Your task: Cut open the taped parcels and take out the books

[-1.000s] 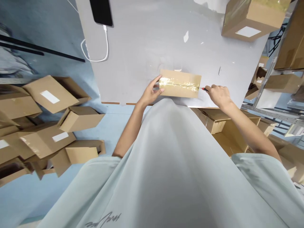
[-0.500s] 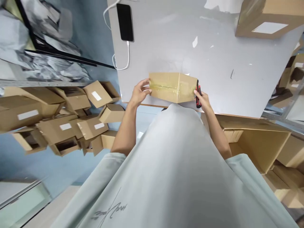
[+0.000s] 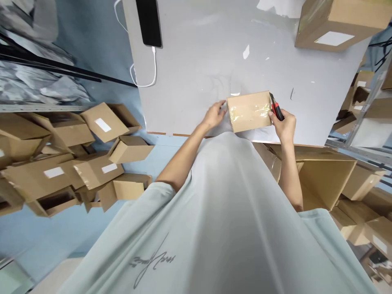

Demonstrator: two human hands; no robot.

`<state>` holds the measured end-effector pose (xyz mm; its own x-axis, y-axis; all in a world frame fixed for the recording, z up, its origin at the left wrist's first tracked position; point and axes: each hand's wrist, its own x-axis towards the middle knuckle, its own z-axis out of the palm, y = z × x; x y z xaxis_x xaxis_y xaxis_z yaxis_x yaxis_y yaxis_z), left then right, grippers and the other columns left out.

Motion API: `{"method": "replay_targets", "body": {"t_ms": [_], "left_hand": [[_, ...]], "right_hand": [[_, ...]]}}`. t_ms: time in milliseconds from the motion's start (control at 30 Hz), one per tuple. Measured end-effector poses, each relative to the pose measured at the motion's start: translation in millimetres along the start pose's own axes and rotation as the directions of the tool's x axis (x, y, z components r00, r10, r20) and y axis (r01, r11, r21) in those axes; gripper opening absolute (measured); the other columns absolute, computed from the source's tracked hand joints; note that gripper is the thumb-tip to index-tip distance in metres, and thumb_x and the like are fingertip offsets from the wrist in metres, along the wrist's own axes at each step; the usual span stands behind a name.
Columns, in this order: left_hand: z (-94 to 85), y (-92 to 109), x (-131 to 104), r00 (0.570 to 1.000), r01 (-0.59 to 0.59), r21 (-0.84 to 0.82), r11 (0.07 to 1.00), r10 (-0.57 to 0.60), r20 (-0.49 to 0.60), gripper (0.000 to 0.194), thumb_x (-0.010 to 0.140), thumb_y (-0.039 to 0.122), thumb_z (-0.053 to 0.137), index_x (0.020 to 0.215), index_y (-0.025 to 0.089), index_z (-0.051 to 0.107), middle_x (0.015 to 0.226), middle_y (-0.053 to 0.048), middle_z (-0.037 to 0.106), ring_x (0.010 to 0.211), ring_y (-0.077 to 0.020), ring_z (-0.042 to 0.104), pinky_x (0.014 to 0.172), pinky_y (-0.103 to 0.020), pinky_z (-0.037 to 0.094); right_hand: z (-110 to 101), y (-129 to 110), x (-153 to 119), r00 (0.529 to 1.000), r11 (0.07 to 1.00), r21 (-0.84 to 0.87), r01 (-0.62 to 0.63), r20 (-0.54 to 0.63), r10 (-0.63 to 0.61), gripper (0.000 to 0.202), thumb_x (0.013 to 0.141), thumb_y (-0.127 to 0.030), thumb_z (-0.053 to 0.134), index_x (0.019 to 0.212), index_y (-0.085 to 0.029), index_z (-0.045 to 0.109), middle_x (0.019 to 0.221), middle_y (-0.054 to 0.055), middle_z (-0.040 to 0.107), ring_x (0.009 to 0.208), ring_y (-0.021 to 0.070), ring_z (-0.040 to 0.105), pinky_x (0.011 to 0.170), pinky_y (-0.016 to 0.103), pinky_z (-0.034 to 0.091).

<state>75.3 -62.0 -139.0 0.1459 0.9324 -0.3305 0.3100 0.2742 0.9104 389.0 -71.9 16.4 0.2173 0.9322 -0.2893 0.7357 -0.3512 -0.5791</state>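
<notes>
A small cardboard box (image 3: 249, 112) with clear tape across its side is at the front edge of the white table. My right hand (image 3: 284, 124) is closed around a red and black box cutter (image 3: 277, 110), its thumb and fingers against the box's right end. Beside the left end is my left hand (image 3: 215, 115), fingers loosely apart and the tips close to the cardboard; whether they touch it I cannot tell.
The white table (image 3: 190, 69) carries a black phone (image 3: 149, 22) on a white cable (image 3: 155, 67) and a larger labelled box (image 3: 339, 28). Paper scraps lie about. Several cardboard boxes (image 3: 98, 169) are stacked at left. A large open carton (image 3: 324, 183) stands below the table at right.
The box has been turned, so a different face shows, and has shifted right. My left hand has moved right from its earlier grip on the end. The cutter stays in my right hand.
</notes>
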Motion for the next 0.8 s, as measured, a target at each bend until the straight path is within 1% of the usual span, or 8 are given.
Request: {"method": "replay_targets", "body": {"t_ms": [100, 200, 300, 367, 433, 567, 700, 800], "left_hand": [[-28.3, 35.2, 0.1, 0.995, -0.037, -0.003, 0.999, 0.036, -0.095, 0.038, 0.108, 0.054, 0.072, 0.137, 0.03, 0.081, 0.144, -0.01, 0.082, 0.127, -0.0283, 0.079, 0.105, -0.041, 0.066], [-46.7, 71.6, -1.1, 0.995, -0.096, 0.023, 0.995, 0.097, -0.034, 0.028, 0.104, 0.044, 0.08, 0.126, 0.027, 0.084, 0.129, -0.007, 0.086, 0.115, -0.0257, 0.082, 0.102, -0.039, 0.067], [-49.5, 93.1, -1.5, 0.993, -0.118, 0.037, 0.992, 0.117, 0.028, 0.021, 0.096, 0.033, 0.083, 0.115, 0.025, 0.087, 0.125, -0.006, 0.087, 0.105, -0.0233, 0.082, 0.101, -0.038, 0.069], [-48.9, 97.8, -0.8, 0.993, -0.115, 0.036, 0.993, 0.114, 0.042, 0.019, 0.095, 0.03, 0.082, 0.114, 0.025, 0.087, 0.124, -0.006, 0.087, 0.104, -0.023, 0.082, 0.101, -0.039, 0.07], [-49.6, 98.0, 0.7, 0.992, -0.113, 0.038, 0.993, 0.111, 0.058, 0.019, 0.095, 0.028, 0.082, 0.113, 0.025, 0.088, 0.122, -0.005, 0.087, 0.105, -0.0239, 0.083, 0.101, -0.04, 0.07], [-54.6, 94.2, 5.1, 0.991, -0.107, 0.032, 0.994, 0.104, 0.086, 0.019, 0.096, 0.03, 0.086, 0.113, 0.025, 0.089, 0.121, -0.006, 0.087, 0.109, -0.0261, 0.083, 0.103, -0.041, 0.07], [-56.6, 91.0, 7.4, 0.989, -0.102, 0.008, 0.995, 0.1, 0.11, 0.023, 0.095, 0.035, 0.089, 0.115, 0.025, 0.089, 0.123, -0.007, 0.087, 0.11, -0.0263, 0.084, 0.102, -0.04, 0.071], [-54.1, 90.3, 6.1, 0.988, -0.099, -0.001, 0.995, 0.098, 0.117, 0.022, 0.096, 0.036, 0.088, 0.115, 0.025, 0.089, 0.124, -0.008, 0.087, 0.108, -0.0262, 0.084, 0.103, -0.041, 0.07]], "right_hand": [[4.1, -5.3, -5.0, 0.999, 0.992, -0.124, -0.006, -0.038, 0.001, 0.038, 0.105, -0.053, 0.07, 0.103, -0.017, 0.083, 0.077, -0.001, 0.065, 0.075, 0.0191, 0.057, 0.081, 0.034, 0.054], [4.5, -8.7, -10.1, 0.998, 0.975, -0.219, -0.026, -0.068, 0.012, 0.038, 0.108, -0.053, 0.065, 0.107, -0.019, 0.082, 0.085, 0.004, 0.071, 0.082, 0.0233, 0.064, 0.087, 0.039, 0.058], [1.7, -21.7, -24.1, 0.99, 0.957, -0.289, 0.004, -0.135, -0.045, 0.044, 0.111, -0.055, 0.06, 0.13, -0.02, 0.08, 0.112, 0.014, 0.08, 0.104, 0.0315, 0.074, 0.1, 0.049, 0.061], [2.1, -38.9, -41.5, 0.988, 0.958, -0.282, 0.043, -0.129, -0.082, 0.051, 0.115, -0.056, 0.053, 0.149, -0.022, 0.072, 0.126, 0.017, 0.08, 0.114, 0.0337, 0.077, 0.104, 0.051, 0.061], [7.3, -60.7, -62.1, 0.997, 0.97, -0.235, 0.063, -0.033, -0.073, 0.054, 0.118, -0.056, 0.047, 0.158, -0.026, 0.065, 0.126, 0.014, 0.083, 0.112, 0.0329, 0.08, 0.101, 0.049, 0.063], [32.4, -100.8, -90.9, 0.975, 0.989, -0.133, 0.072, 0.22, -0.041, 0.05, 0.117, -0.054, 0.05, 0.154, -0.026, 0.07, 0.116, 0.011, 0.087, 0.102, 0.0329, 0.083, 0.096, 0.043, 0.063], [55.2, -121.4, -96.4, 0.961, 0.99, -0.133, 0.051, 0.276, -0.013, 0.051, 0.118, -0.048, 0.048, 0.157, -0.024, 0.071, 0.117, 0.011, 0.089, 0.103, 0.034, 0.085, 0.098, 0.042, 0.062], [58.7, -129.5, -98.0, 0.957, 0.981, -0.187, 0.04, 0.289, 0.017, 0.051, 0.118, -0.044, 0.048, 0.159, -0.026, 0.072, 0.12, 0.011, 0.089, 0.108, 0.0359, 0.084, 0.099, 0.043, 0.061]]}}
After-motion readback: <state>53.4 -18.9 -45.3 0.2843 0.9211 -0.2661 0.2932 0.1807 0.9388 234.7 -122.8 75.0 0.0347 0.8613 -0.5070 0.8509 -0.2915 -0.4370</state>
